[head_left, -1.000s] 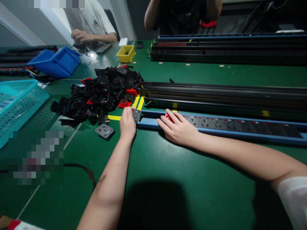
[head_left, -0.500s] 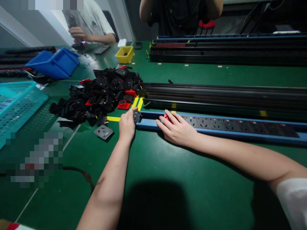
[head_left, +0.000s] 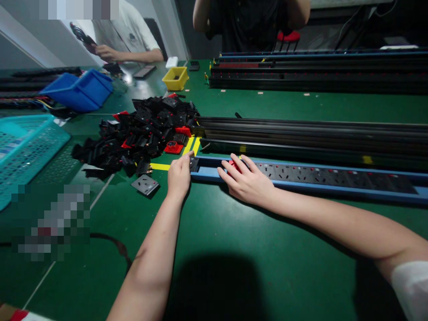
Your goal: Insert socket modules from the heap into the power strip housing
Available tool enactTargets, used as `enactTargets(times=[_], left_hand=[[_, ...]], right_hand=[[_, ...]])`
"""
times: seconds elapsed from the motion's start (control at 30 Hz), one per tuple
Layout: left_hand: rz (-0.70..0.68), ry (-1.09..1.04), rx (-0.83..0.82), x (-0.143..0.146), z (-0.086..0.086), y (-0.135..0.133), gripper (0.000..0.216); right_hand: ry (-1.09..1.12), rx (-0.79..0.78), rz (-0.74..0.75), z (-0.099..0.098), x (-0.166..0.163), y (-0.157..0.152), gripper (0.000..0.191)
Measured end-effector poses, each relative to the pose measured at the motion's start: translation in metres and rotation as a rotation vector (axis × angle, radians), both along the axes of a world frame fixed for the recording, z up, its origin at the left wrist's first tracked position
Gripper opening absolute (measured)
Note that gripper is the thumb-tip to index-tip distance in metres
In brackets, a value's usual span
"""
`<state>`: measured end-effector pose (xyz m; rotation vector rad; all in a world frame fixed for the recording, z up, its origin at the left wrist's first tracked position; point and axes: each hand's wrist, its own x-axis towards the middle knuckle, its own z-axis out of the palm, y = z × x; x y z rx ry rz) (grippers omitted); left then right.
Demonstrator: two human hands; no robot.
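A long blue channel (head_left: pixel 214 178) lies across the green table, holding a row of black socket modules (head_left: pixel 321 175). At its left end my left hand (head_left: pixel 179 176) is closed on a black socket module (head_left: pixel 194 163), which sits between the channel walls; the fingers partly cover it. Over a red socket module (head_left: pixel 234 166) in the channel rests my right hand (head_left: pixel 249 180), fingers spread and palm down. Bare channel shows between the two modules. A loose black socket plate (head_left: pixel 145 184) lies on the table, left of my left hand.
A heap of black and red socket parts (head_left: pixel 143 129) lies left of long black rails (head_left: pixel 301 133). Beyond are a yellow bin (head_left: pixel 175 79), a blue bin (head_left: pixel 80 91) and more rails (head_left: pixel 301 80). A teal basket (head_left: pixel 30 151) stands left. Two people are across the table.
My left hand has shifted slightly right against the channel's end and covers more of the black module. My right hand stays put. The person at far left now holds a dark object at another angle.
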<state>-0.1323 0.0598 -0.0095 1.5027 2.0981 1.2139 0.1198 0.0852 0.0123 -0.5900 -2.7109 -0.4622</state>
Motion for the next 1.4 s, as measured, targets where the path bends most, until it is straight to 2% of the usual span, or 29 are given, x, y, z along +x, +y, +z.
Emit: enactTargets(times=[0.23, 0.5, 0.67, 0.83, 1.1, 1.23, 1.4], left_hand=[[-0.01, -0.009, -0.001, 0.0, -0.001, 0.0, 0.053], [-0.027, -0.007, 0.017, 0.003, -0.001, 0.001, 0.054], [-0.115, -0.004, 0.032, 0.01, 0.0, 0.001, 0.053], [-0.117, 0.001, 0.02, 0.013, -0.001, -0.001, 0.054], [-0.134, 0.039, 0.016, 0.015, 0.001, -0.005, 0.052], [-0.092, 0.092, 0.016, 0.023, 0.002, -0.009, 0.047], [0.089, 0.056, 0.084, 0.03, -0.003, -0.014, 0.031]], right_hand=[[0.029, -0.055, -0.073, -0.001, -0.003, -0.002, 0.057], [-0.017, -0.024, -0.068, -0.002, -0.003, -0.001, 0.056], [-0.004, -0.038, -0.066, -0.002, -0.004, 0.0, 0.057], [0.002, -0.017, -0.073, 0.0, -0.005, -0.001, 0.055], [0.031, -0.057, -0.131, -0.003, -0.012, -0.002, 0.064], [-0.027, -0.069, -0.165, 0.007, -0.019, 0.0, 0.071], [-0.084, -0.119, -0.139, 0.023, -0.018, 0.006, 0.081]])
